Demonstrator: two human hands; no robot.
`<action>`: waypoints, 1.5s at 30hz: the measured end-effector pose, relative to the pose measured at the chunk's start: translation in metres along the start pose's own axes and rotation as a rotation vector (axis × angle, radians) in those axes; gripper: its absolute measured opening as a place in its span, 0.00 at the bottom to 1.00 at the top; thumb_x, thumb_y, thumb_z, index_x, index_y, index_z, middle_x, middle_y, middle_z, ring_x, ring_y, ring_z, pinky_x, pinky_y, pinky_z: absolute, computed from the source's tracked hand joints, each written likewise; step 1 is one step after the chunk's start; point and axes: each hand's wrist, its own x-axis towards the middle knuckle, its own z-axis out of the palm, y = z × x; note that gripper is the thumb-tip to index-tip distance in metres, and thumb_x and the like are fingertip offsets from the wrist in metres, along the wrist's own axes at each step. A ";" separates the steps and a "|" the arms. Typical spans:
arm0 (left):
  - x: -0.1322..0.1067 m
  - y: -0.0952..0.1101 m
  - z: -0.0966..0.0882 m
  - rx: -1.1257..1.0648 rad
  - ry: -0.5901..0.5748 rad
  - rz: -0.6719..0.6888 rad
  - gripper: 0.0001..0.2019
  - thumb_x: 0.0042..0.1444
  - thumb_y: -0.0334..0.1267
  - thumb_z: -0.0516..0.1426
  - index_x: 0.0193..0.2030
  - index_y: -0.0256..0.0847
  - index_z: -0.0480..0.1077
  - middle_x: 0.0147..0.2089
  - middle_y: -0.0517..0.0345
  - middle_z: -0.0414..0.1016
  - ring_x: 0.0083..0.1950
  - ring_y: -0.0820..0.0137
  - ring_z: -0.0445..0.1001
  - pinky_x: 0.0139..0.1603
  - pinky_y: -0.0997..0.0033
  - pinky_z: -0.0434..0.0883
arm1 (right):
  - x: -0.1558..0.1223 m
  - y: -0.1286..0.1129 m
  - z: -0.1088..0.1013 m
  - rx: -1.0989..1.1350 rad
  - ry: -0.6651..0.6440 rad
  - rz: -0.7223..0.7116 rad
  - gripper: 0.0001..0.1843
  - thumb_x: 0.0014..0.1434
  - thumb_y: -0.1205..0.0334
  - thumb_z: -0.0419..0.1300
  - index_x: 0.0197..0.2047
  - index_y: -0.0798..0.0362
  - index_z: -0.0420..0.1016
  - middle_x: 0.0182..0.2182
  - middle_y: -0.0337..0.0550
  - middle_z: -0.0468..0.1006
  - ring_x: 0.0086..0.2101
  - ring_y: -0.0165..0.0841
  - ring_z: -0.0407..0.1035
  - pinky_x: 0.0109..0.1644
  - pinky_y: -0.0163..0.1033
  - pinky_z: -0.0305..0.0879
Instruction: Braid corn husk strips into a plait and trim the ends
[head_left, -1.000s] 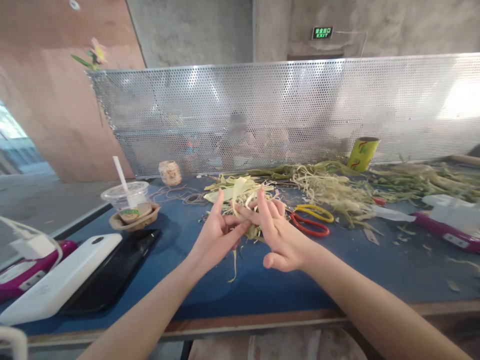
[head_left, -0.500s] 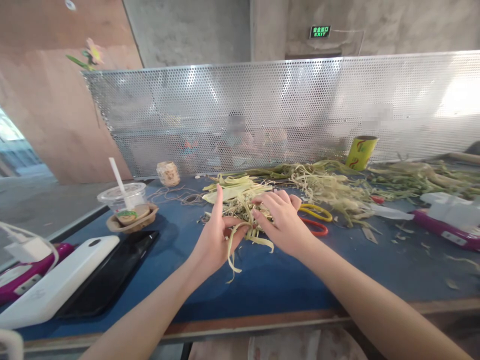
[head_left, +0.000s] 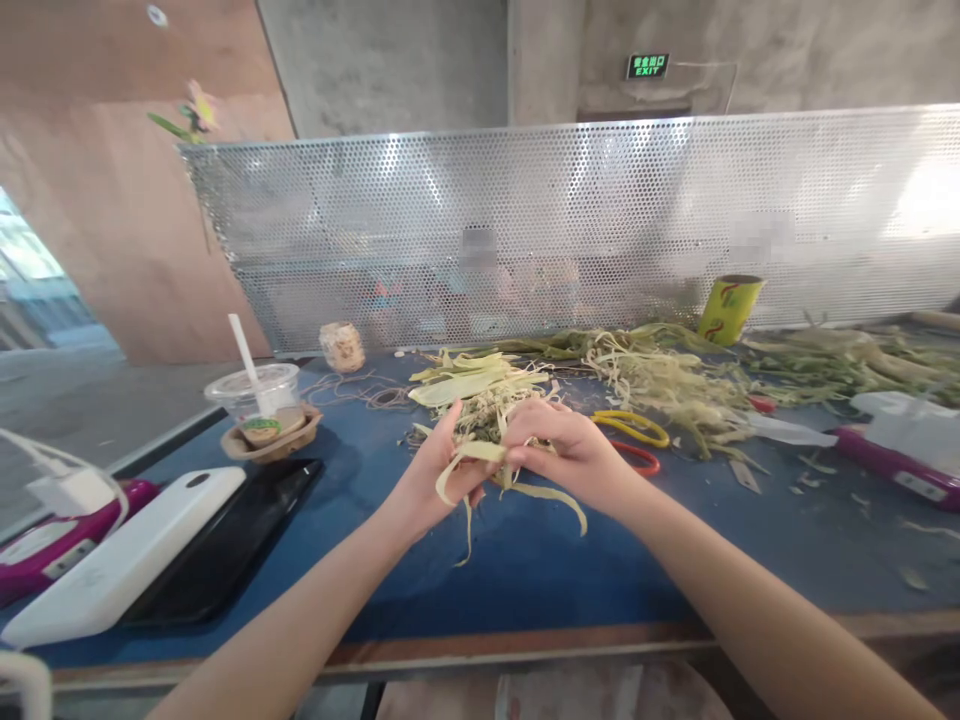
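Both hands meet over the blue table [head_left: 525, 570], a little above it. My left hand [head_left: 435, 475] is closed around a small bunch of pale, dried leaf strips [head_left: 480, 452], whose ends curl and hang below the fingers. My right hand [head_left: 570, 450] pinches the same strips from the right, fingers bent together on them. Just behind the hands lies a pile of more leaf strips [head_left: 472, 385]. Yellow-and-red scissors [head_left: 637, 440] rest on the table directly to the right of my right hand.
At the left are a white power bank [head_left: 127, 555] on a black phone [head_left: 232, 535], and a plastic cup with a straw [head_left: 259, 400]. A twine ball [head_left: 341, 345], a yellow roll [head_left: 727, 305], heaps of plant stalks [head_left: 825, 365] and a perforated metal screen [head_left: 570, 220] stand behind.
My right hand went from open with spread fingers to pinching strips drawn from the pile. My left hand closed round them, and both hands lifted the bunch slightly toward me.
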 end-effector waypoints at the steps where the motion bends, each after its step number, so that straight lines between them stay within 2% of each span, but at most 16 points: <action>1: 0.000 0.001 0.000 0.035 0.025 -0.015 0.55 0.42 0.37 0.63 0.65 0.31 0.26 0.17 0.69 0.67 0.15 0.77 0.60 0.16 0.78 0.60 | 0.000 0.000 -0.001 -0.029 -0.014 -0.013 0.06 0.57 0.63 0.56 0.28 0.51 0.71 0.23 0.37 0.73 0.31 0.30 0.64 0.42 0.39 0.59; 5: -0.003 0.006 -0.001 0.124 0.065 -0.029 0.55 0.42 0.38 0.63 0.65 0.29 0.27 0.16 0.68 0.67 0.16 0.76 0.61 0.18 0.76 0.60 | -0.002 -0.001 -0.003 -0.187 -0.060 0.061 0.13 0.57 0.61 0.55 0.22 0.53 0.67 0.24 0.38 0.71 0.34 0.31 0.61 0.43 0.40 0.54; 10: -0.004 0.006 -0.001 0.120 0.062 -0.031 0.52 0.44 0.35 0.62 0.66 0.32 0.28 0.17 0.69 0.67 0.17 0.75 0.63 0.21 0.75 0.62 | -0.001 -0.002 -0.003 -0.375 -0.055 0.172 0.12 0.55 0.59 0.58 0.22 0.52 0.68 0.25 0.37 0.73 0.35 0.32 0.61 0.46 0.43 0.48; 13: -0.003 0.004 0.001 0.093 0.079 -0.066 0.53 0.44 0.34 0.61 0.66 0.34 0.25 0.19 0.67 0.70 0.18 0.74 0.65 0.22 0.73 0.64 | 0.000 -0.001 0.000 -0.325 -0.026 0.156 0.11 0.54 0.58 0.60 0.24 0.52 0.70 0.26 0.36 0.73 0.35 0.32 0.62 0.44 0.41 0.50; 17: -0.003 0.005 0.004 0.053 0.107 -0.104 0.51 0.43 0.31 0.60 0.66 0.35 0.28 0.20 0.66 0.71 0.19 0.71 0.67 0.24 0.70 0.66 | 0.000 0.000 0.002 -0.330 -0.011 0.169 0.09 0.52 0.58 0.62 0.23 0.52 0.71 0.25 0.36 0.73 0.34 0.32 0.61 0.43 0.41 0.50; 24: -0.003 0.008 0.004 0.101 0.130 -0.079 0.51 0.44 0.33 0.60 0.66 0.30 0.28 0.22 0.63 0.73 0.19 0.72 0.67 0.25 0.70 0.66 | -0.002 0.000 0.001 -0.506 -0.052 0.113 0.07 0.54 0.57 0.60 0.27 0.49 0.74 0.26 0.38 0.73 0.34 0.33 0.58 0.43 0.44 0.46; 29: -0.003 0.007 0.001 0.145 0.116 -0.043 0.50 0.46 0.35 0.59 0.66 0.30 0.28 0.20 0.65 0.72 0.20 0.72 0.67 0.25 0.70 0.65 | -0.002 0.000 0.003 -0.518 -0.072 0.101 0.06 0.52 0.57 0.62 0.27 0.49 0.73 0.27 0.37 0.71 0.35 0.32 0.59 0.44 0.42 0.46; 36: -0.003 0.006 0.001 0.171 0.149 -0.041 0.48 0.45 0.34 0.60 0.66 0.30 0.31 0.22 0.64 0.73 0.23 0.71 0.68 0.28 0.69 0.67 | -0.004 0.004 0.007 -0.491 -0.029 0.142 0.06 0.51 0.64 0.62 0.25 0.52 0.70 0.26 0.35 0.71 0.34 0.31 0.61 0.44 0.41 0.45; 41: -0.003 -0.001 -0.003 0.206 0.118 0.028 0.49 0.45 0.35 0.60 0.66 0.31 0.31 0.23 0.62 0.73 0.27 0.67 0.72 0.34 0.65 0.68 | -0.005 -0.002 0.009 -0.545 -0.093 0.118 0.07 0.52 0.68 0.59 0.23 0.53 0.68 0.23 0.34 0.71 0.33 0.30 0.60 0.42 0.41 0.43; 45: -0.003 -0.005 -0.006 0.241 0.125 0.040 0.51 0.44 0.35 0.62 0.66 0.32 0.29 0.22 0.63 0.73 0.26 0.67 0.72 0.32 0.67 0.68 | -0.004 -0.006 0.011 -0.635 -0.110 0.078 0.08 0.53 0.69 0.57 0.23 0.54 0.66 0.23 0.35 0.71 0.33 0.30 0.60 0.42 0.41 0.43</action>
